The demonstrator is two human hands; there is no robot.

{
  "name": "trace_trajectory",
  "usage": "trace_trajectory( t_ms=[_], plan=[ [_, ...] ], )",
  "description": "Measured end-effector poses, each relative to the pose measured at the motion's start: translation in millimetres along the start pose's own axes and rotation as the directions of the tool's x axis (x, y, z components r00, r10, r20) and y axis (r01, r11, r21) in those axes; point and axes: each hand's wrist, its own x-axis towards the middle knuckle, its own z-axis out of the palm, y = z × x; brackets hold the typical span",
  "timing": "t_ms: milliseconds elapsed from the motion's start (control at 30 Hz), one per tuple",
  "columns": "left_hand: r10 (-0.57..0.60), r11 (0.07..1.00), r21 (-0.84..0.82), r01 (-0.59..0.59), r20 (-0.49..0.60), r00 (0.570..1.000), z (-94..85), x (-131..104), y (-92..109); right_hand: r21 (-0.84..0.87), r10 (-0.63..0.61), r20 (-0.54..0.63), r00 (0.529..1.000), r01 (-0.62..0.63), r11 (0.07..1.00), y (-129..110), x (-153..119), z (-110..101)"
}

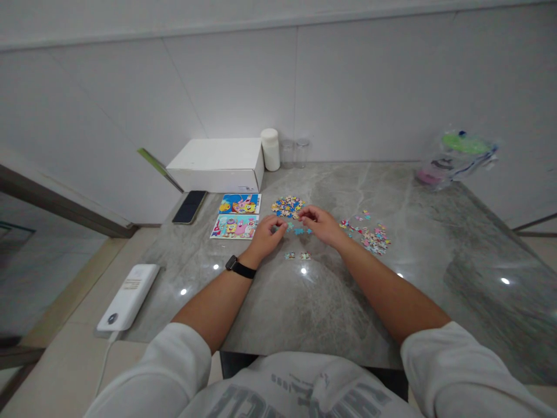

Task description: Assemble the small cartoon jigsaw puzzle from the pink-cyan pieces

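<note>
My left hand (267, 237) is closed in a pinch beside several teal jigsaw puzzle pieces (298, 231). Anything between its fingertips is too small to make out. Across from it, my right hand (322, 225) is also pinched, its fingertips at the lower edge of a pile of blue and yellow puzzle pieces (288, 205); what it holds is unclear. Nearer to me lie two small groups of pieces, a left one (289, 255) and a right one (305, 255). Two cartoon picture cards, a blue one (239, 204) and a paler one (235, 227), lie left of my hands.
Right of my hands spreads another puzzle pile (376, 239). A white box (217, 162), white bottle (270, 150) and two clear glasses (301, 154) stand along the wall. A phone (190, 207), power bank (129, 296) and plastic bag (455, 159) sit toward the table edges.
</note>
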Motion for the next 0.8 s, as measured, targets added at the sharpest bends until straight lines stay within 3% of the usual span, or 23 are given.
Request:
trace_trajectory(
  t_ms=[100,300,500,800],
  plan=[
    [-0.089,0.996,-0.026,0.087,-0.073,0.993,-1.4,0.3,-4.7,-0.049,-0.019,-0.129,0.991,0.013,0.999,1.0,3.3,-7.6],
    [-0.123,0.992,-0.046,0.118,-0.104,0.987,-1.0,-0.1,-9.7,-0.175,-0.049,-0.135,0.990,0.025,0.984,-1.3,1.1,-9.8],
    [-0.111,0.994,-0.015,0.110,-0.082,0.990,1.3,1.0,-10.7,-0.347,-0.196,-0.004,0.981,0.182,0.920,-5.9,-7.7,0.1],
    [-0.046,0.999,0.014,0.047,-0.035,0.998,6.3,-0.3,-8.6,-0.457,-0.357,0.152,0.922,0.385,0.802,-5.8,-13.0,8.9]
  ],
)
